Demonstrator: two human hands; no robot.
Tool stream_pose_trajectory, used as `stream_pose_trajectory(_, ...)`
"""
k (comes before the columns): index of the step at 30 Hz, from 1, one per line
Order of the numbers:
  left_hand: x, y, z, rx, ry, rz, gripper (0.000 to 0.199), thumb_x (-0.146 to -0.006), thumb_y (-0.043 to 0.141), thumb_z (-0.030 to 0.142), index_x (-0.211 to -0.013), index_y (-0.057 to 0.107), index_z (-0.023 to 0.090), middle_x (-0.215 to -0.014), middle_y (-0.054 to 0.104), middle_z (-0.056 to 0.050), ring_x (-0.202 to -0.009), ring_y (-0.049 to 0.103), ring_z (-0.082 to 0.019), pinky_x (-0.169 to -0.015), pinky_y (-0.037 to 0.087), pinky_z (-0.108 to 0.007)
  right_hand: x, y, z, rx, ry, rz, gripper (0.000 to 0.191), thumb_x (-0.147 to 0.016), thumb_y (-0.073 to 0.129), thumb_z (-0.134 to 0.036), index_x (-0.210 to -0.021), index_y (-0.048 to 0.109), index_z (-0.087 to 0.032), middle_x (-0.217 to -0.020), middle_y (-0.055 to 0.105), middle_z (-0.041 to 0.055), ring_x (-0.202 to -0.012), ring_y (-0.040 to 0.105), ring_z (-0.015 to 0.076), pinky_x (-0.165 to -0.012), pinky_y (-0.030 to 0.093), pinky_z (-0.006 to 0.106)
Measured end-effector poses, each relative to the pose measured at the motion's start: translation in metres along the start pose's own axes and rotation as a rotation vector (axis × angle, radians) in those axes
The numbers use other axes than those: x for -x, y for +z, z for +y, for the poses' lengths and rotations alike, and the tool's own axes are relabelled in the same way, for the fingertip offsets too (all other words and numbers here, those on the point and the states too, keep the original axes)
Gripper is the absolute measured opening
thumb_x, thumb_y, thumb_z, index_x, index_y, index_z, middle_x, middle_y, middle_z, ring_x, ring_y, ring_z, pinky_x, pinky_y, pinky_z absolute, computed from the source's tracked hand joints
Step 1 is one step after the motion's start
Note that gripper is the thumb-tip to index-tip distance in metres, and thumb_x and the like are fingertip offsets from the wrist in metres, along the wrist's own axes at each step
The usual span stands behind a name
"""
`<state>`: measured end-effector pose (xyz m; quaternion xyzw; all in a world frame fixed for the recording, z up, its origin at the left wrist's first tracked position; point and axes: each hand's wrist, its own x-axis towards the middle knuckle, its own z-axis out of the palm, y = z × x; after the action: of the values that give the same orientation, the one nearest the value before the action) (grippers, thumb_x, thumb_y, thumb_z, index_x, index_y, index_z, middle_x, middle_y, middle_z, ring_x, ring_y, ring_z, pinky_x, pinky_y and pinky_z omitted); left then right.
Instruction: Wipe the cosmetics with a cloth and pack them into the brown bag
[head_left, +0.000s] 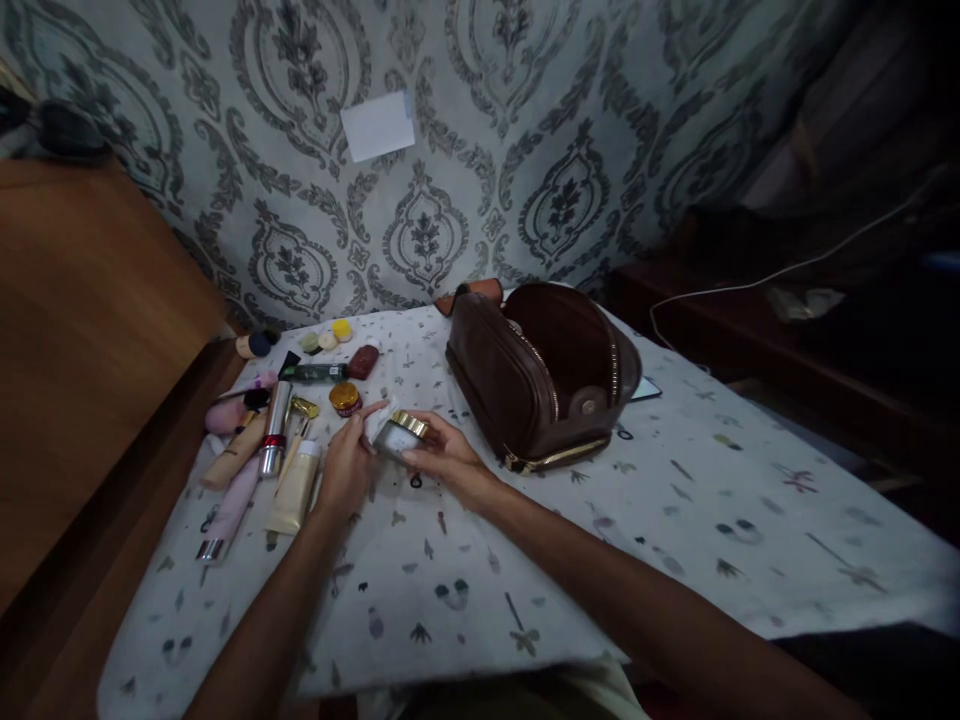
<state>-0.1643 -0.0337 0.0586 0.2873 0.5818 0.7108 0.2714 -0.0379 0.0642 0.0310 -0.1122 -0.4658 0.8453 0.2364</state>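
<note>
My right hand point(456, 462) is closed around a small clear glass bottle or jar point(397, 438) with a ribbed gold cap, tilted above the table. A crumpled white tissue or wipe point(377, 422) is in my left hand point(349, 462), pressed against the jar's left side. Just beyond my left hand stands a small round pot with a gold lid point(345, 398). To the left of that hand lies a cream-coloured tube point(296, 490) with a white cap. A dark brown zipped bag point(495, 385) sits with its top unzipped, right of my right hand.
Several cosmetics lie on the left, among them a silver and red tube point(276, 430), a pink tube point(231, 508) and a dark green tube point(319, 372). An orange-brown case point(471, 296) lies behind the bag. A wooden panel point(97, 350) borders the table's left side.
</note>
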Motion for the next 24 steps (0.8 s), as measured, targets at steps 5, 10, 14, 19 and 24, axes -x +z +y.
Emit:
stream_pose_trajectory(5, -0.002, -0.007, 0.0, 0.082, -0.017, -0.049, 0.033, -0.079, 0.073, 0.044, -0.101, 0.077, 0.02, -0.098, 0.071, -0.005, -0.086, 0.062, -0.017, -0.077, 0.047, -0.026, -0.002, 0.0, 0.003, -0.008, -0.028, 0.046, 0.058, -0.061, 0.088, -0.029, -0.113, 0.064, -0.026, -0.107, 0.064, 0.0013, -0.085, 0.061, 0.0156, -0.063, 0.05, 0.023)
stream_pose_trajectory(10, -0.002, -0.009, -0.001, 0.026, 0.073, -0.054, 0.022, -0.073, 0.079, 0.038, -0.088, 0.08, 0.022, -0.111, 0.067, -0.006, -0.111, 0.058, -0.022, -0.088, 0.047, -0.028, -0.005, -0.002, 0.003, -0.058, -0.038, 0.1, 0.059, -0.061, 0.088, -0.033, -0.114, 0.063, -0.027, -0.107, 0.064, 0.0015, -0.087, 0.06, 0.0165, -0.065, 0.05, 0.024)
stream_pose_trajectory(14, 0.0, -0.007, -0.004, -0.154, 0.211, -0.13, 0.019, -0.079, 0.075, 0.036, -0.094, 0.08, 0.025, -0.11, 0.07, -0.007, -0.114, 0.059, -0.023, -0.103, 0.042, -0.036, -0.005, -0.003, 0.001, -0.057, -0.043, 0.11, 0.056, -0.063, 0.088, -0.034, -0.112, 0.063, -0.027, -0.105, 0.062, 0.0003, -0.088, 0.059, 0.0154, -0.069, 0.049, 0.024)
stream_pose_trajectory(19, 0.003, -0.003, -0.003, -0.283, 0.28, -0.149, 0.022, -0.084, 0.069, 0.036, -0.102, 0.079, 0.025, -0.114, 0.071, -0.007, -0.117, 0.059, -0.024, -0.107, 0.041, -0.038, -0.003, -0.004, -0.002, -0.014, -0.096, 0.113, 0.057, -0.061, 0.089, -0.027, -0.111, 0.063, -0.028, -0.103, 0.064, -0.0018, -0.091, 0.06, 0.0149, -0.081, 0.049, 0.026)
stream_pose_trajectory(24, 0.004, -0.002, 0.004, -0.234, 0.121, -0.054, 0.035, -0.082, 0.069, 0.044, -0.109, 0.076, 0.022, -0.105, 0.075, -0.007, -0.11, 0.064, -0.025, -0.1, 0.047, -0.039, -0.002, -0.002, -0.007, -0.007, -0.096, 0.05, 0.06, -0.059, 0.089, -0.025, -0.113, 0.063, -0.027, -0.109, 0.066, -0.0012, -0.099, 0.061, 0.0162, -0.089, 0.047, 0.028)
